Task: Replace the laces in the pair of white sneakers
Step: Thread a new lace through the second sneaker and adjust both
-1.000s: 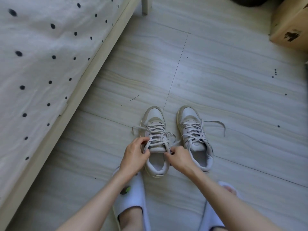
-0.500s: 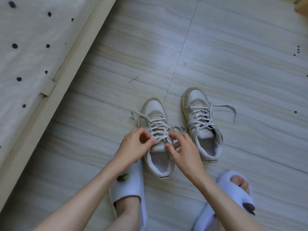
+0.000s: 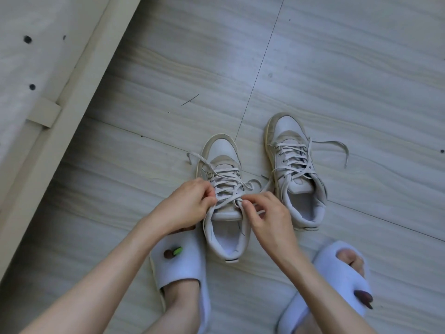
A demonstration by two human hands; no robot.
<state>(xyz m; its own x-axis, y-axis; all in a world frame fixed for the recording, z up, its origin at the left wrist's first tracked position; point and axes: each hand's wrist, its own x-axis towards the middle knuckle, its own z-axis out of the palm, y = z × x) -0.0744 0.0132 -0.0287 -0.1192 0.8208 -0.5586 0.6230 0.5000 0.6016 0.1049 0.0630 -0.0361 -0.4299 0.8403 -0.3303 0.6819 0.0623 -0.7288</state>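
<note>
Two worn white sneakers stand side by side on the floor, toes pointing away from me. The left sneaker [image 3: 222,165] carries a loosened off-white lace [image 3: 228,186] criss-crossed over its tongue. My left hand [image 3: 185,203] pinches that lace at the shoe's left upper eyelets. My right hand [image 3: 267,213] pinches the same lace at the right upper eyelets, fingers curled. The right sneaker [image 3: 293,165] stands untouched, and its untied lace [image 3: 337,145] trails onto the floor to the right.
A bed frame [image 3: 72,97] with a dotted sheet [image 3: 31,56] runs along the left. My feet wear white slippers, the left slipper [image 3: 178,263] just behind the left sneaker and the right slipper [image 3: 337,280] at lower right. Pale wood-look floor [image 3: 337,68] stretches beyond the shoes.
The view has tilted down and come closer to the shoes. Both hands have shifted from the sneaker's collar up onto its top lace crossings, the right hand's fingers now working at the lace.
</note>
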